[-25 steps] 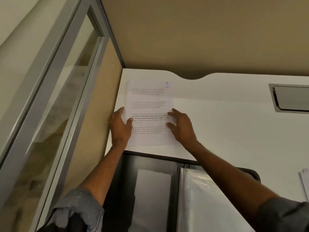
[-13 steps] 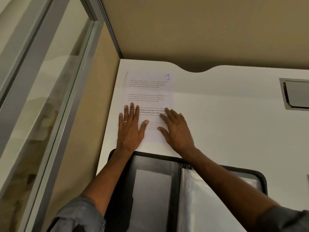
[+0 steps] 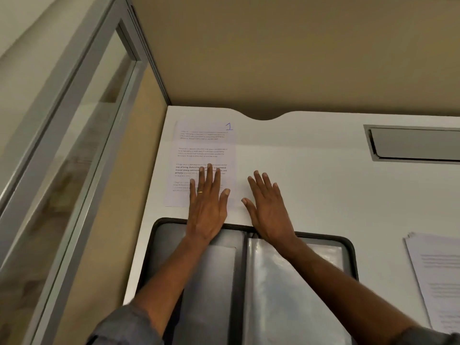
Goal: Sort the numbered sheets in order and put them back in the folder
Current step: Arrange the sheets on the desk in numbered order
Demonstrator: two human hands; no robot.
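Sheet 1 lies flat, face up, at the far-left corner of the tabletop, just beyond the open folder. Its left edge sits close to the tabletop's left edge.

L hand rests palm-down on the sheet's lower right part, fingers straight, so its grip is open and it pins the sheet rather than holding it. R hand is also spread flat with an open grip, over bare tabletop just right of the sheet. Can't tell if it touches.

Risks, as I judge them:
- A flat palm drags paper. If L hand slides left or lifts off w/ any sideways pull, sheet 1 prob. skews or slips toward the edge by the glass partition.
- Pressing while sliding could buckle or crease the sheet.
- Both forearms cross the folder's plastic sleeves, so pulling back low could shift the folder or crumple a sleeve.
- The other sheets lie well apart at the right, partly out of frame, nos. not readable. A long reach across means a wrong pick is easy, esp. w/o checking the corner no.
- Stacking face up on sheet 1 would reverse the order.
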